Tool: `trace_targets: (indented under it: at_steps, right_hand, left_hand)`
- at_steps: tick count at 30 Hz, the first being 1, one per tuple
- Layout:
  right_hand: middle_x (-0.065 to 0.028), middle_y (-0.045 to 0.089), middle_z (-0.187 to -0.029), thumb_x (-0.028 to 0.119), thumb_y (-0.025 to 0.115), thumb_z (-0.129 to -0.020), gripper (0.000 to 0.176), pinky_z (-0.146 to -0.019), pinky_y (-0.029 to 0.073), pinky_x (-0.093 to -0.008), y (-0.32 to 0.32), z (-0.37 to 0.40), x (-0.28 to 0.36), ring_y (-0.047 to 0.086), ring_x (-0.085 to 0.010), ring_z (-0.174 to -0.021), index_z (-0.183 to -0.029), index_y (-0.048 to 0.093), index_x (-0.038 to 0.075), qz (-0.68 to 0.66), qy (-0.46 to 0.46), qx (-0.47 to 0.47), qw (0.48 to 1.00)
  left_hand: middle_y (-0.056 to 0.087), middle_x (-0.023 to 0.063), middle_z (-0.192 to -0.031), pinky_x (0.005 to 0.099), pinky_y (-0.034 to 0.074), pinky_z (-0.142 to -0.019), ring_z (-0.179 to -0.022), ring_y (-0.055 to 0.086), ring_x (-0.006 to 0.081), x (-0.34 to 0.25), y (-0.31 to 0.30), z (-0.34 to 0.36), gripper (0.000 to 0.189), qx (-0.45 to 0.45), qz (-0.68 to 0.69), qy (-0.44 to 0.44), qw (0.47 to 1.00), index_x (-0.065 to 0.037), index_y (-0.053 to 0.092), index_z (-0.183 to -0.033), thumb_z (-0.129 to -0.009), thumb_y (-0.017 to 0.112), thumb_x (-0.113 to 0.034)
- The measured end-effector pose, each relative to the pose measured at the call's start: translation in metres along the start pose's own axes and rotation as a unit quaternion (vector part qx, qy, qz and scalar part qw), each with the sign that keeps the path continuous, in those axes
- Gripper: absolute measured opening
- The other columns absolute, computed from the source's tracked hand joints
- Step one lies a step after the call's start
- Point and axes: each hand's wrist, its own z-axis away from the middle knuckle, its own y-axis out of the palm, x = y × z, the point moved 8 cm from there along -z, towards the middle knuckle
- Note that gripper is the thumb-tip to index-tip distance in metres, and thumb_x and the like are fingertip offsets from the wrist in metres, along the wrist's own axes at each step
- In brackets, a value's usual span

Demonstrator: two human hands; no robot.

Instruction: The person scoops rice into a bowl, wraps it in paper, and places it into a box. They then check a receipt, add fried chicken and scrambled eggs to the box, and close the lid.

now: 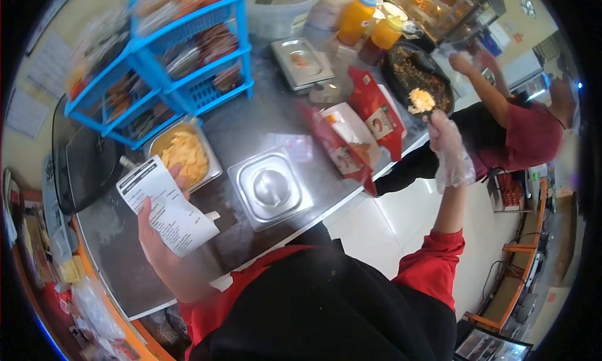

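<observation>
My left hand [160,245] holds a printed paper receipt [169,207] above the counter, beside a metal pan [214,167] of pale yellow food [184,157]. In a clear plastic glove, my right hand [448,145] is closed round the dark handle of a utensil; a lump of yellowish food [421,101] sits on its end. That lump is over the front edge of a round black pan [411,79] with dark crumbs. Left of it stand two red and white paper boxes [381,120] [342,145]. A steel lid [271,187] lies on the counter between my hands.
Blue stacked baskets [182,79] with packets stand at the back left. Behind the boxes are a lidded steel container [302,63] and sauce bottles [354,21] [381,38]. At the right, a person in a dark red shirt [533,138] reaches forward. The counter's front edge [338,207] runs diagonally.
</observation>
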Motion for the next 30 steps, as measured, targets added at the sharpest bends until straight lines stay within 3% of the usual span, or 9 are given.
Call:
trace_targets:
  at_steps: [4, 5, 6, 8, 14, 22, 26, 27, 30]
  right_hand:
    - [-0.0055, 0.055, -0.081, 0.030, 0.048, -0.090, 0.028, -0.064, 0.045, -0.0312, -0.049, -0.072, -0.110, 0.056, -0.0190, -0.073, -0.099, 0.056, 0.004, 0.318, -0.366, -0.127, 0.865]
    - [-0.0223, 0.054, -0.101, 0.017, 0.046, -0.089, 0.025, -0.085, 0.041, -0.0433, -0.021, -0.041, -0.076, 0.051, -0.0390, -0.097, -0.104, 0.053, -0.001, 0.402, -0.230, -0.064, 0.884]
    - [-0.0240, 0.055, -0.093, 0.014, 0.045, -0.089, 0.023, -0.079, 0.043, -0.0432, -0.009, -0.043, -0.086, 0.054, -0.0381, -0.091, -0.098, 0.052, -0.006, 0.461, -0.297, -0.040, 0.835]
    - [-0.0236, 0.056, -0.085, 0.008, 0.045, -0.087, 0.016, -0.071, 0.046, -0.0420, 0.002, -0.045, -0.102, 0.057, -0.0370, -0.081, -0.092, 0.052, -0.006, 0.580, -0.176, -0.002, 0.796]
    - [-0.0204, 0.057, -0.083, -0.001, 0.044, -0.079, 0.013, -0.063, 0.047, -0.0404, 0.007, -0.047, -0.114, 0.059, -0.0350, -0.071, -0.089, 0.053, -0.002, 0.513, -0.352, -0.013, 0.783]
    - [-0.0232, 0.059, -0.092, -0.003, 0.042, -0.081, 0.023, -0.064, 0.049, -0.0397, -0.002, -0.071, -0.120, 0.061, -0.0343, -0.078, -0.103, 0.051, -0.005, 0.539, -0.272, -0.002, 0.798]
    - [-0.0248, 0.059, -0.089, -0.004, 0.042, -0.080, 0.037, -0.064, 0.049, -0.0401, -0.008, -0.060, -0.140, 0.060, -0.0359, -0.075, -0.116, 0.046, -0.009, 0.540, -0.401, -0.013, 0.740]
    - [-0.0259, 0.058, -0.095, -0.004, 0.043, -0.078, 0.043, -0.069, 0.048, -0.0391, -0.017, -0.076, -0.151, 0.060, -0.0344, -0.080, -0.120, 0.044, -0.009, 0.582, -0.207, 0.015, 0.786]
    - [-0.0259, 0.058, -0.094, -0.001, 0.042, -0.080, 0.040, -0.067, 0.047, -0.0393, -0.011, -0.071, -0.160, 0.059, -0.0347, -0.078, -0.119, 0.045, -0.010, 0.629, -0.261, 0.045, 0.731]
  left_hand:
    - [0.030, 0.0251, -0.138, 0.0375, 0.042, -0.095, -0.122, 0.041, 0.0302, 0.049, 0.058, -0.027, 0.057, 0.020, -0.052, -0.014, 0.998, 0.001, 0.019, -0.138, -0.091, 0.038, -0.025]
    - [0.030, 0.0250, -0.138, 0.0375, 0.042, -0.095, -0.123, 0.040, 0.0304, 0.058, 0.071, -0.032, 0.057, 0.018, -0.062, -0.015, 0.998, 0.001, 0.018, -0.138, -0.091, 0.038, -0.026]
    - [0.030, 0.0249, -0.138, 0.0376, 0.041, -0.096, -0.124, 0.040, 0.0306, 0.068, 0.083, -0.036, 0.058, 0.016, -0.074, -0.017, 0.997, 0.001, 0.018, -0.138, -0.091, 0.038, -0.026]
    - [0.030, 0.0245, -0.138, 0.0380, 0.042, -0.095, -0.121, 0.043, 0.0307, 0.083, 0.102, -0.045, 0.058, 0.015, -0.109, -0.016, 0.994, 0.001, 0.018, -0.138, -0.091, 0.039, -0.026]
    - [0.028, 0.0250, -0.139, 0.0404, 0.044, -0.094, -0.116, 0.048, 0.0309, 0.123, 0.143, -0.054, 0.061, -0.004, -0.060, -0.064, 0.996, 0.003, 0.018, -0.137, -0.090, 0.042, -0.028]
    - [0.038, 0.0208, -0.134, 0.0390, 0.044, -0.090, -0.113, 0.047, 0.0304, 0.138, 0.208, -0.074, 0.058, 0.070, 0.092, -0.117, 0.986, 0.005, 0.030, -0.132, -0.092, 0.035, -0.036]
    - [0.029, 0.0273, -0.137, 0.0449, 0.042, -0.094, -0.117, 0.044, 0.0352, 0.126, 0.201, -0.058, 0.061, 0.119, 0.168, -0.112, 0.972, 0.003, 0.024, -0.136, -0.092, 0.034, -0.039]
    - [0.029, 0.0266, -0.137, 0.0457, 0.040, -0.095, -0.118, 0.043, 0.0341, 0.123, 0.202, -0.057, 0.060, 0.124, 0.212, -0.121, 0.962, 0.002, 0.024, -0.136, -0.093, 0.033, -0.039]
    - [0.029, 0.0256, -0.138, 0.0460, 0.039, -0.096, -0.120, 0.042, 0.0331, 0.111, 0.194, -0.057, 0.059, 0.116, 0.189, -0.099, 0.970, 0.001, 0.026, -0.136, -0.094, 0.032, -0.039]
